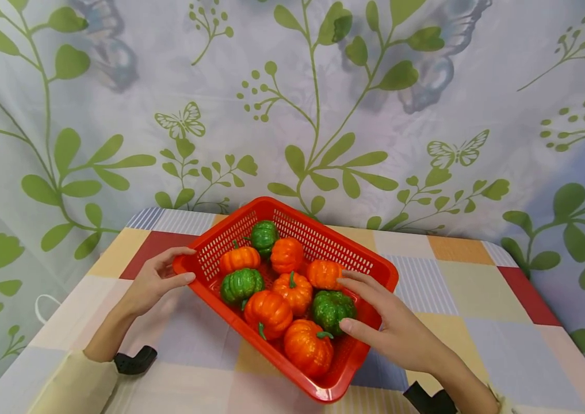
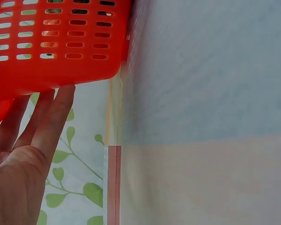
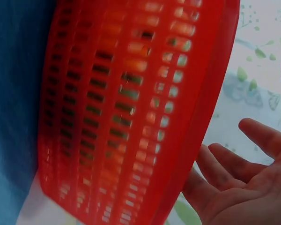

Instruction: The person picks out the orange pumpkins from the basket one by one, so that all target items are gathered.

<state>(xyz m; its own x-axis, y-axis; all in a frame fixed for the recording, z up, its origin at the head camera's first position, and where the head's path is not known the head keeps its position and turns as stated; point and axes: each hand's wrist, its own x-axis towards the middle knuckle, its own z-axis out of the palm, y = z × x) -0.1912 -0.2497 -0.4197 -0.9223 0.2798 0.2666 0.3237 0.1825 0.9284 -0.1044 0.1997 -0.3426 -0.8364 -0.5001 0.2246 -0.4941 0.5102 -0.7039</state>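
A red plastic basket with slotted walls sits slantwise on the table. Inside lie several small orange pumpkins and three green pumpkins, glossy and ribbed. At the basket's left corner is my left hand, thumb and fingertips right at the rim. The left wrist view has its fairly straight fingers against that rim. My right hand reaches over the right-hand rim with fingers spread, its fingertips close to a green pumpkin. Its palm appears in the right wrist view beside the basket wall.
A patchwork-patterned cloth covers the table. Behind it hangs a curtain printed with green leaves and butterflies. A white cord loop shows past the table's left edge. Each wrist wears a black strap mount.
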